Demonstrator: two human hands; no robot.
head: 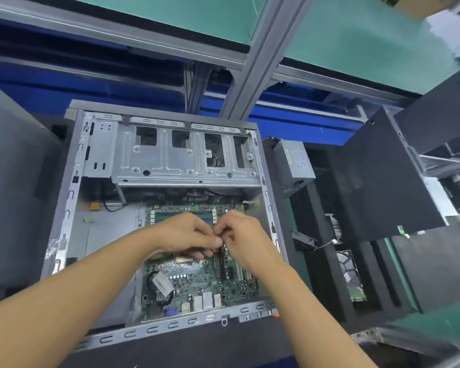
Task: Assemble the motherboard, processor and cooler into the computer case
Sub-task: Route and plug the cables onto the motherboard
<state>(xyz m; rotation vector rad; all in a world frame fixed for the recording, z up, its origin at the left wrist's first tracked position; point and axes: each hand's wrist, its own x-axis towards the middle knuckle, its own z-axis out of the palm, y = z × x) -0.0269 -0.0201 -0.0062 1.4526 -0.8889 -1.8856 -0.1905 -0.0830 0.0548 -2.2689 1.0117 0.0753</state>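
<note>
Step in hand, by judgement: CPU stage. The motherboard (197, 282) lies in the computer case (170, 326) directly under the fingers (210, 231), w/ the CPU socket (182, 259) just below the left hand (186, 232). Left and right hand (242, 235) have fingers curled, tips meeting, pinched on a small part (ID not possible). Next move prob. needs a level, aligned, low-force set-down into the socket.
</note>
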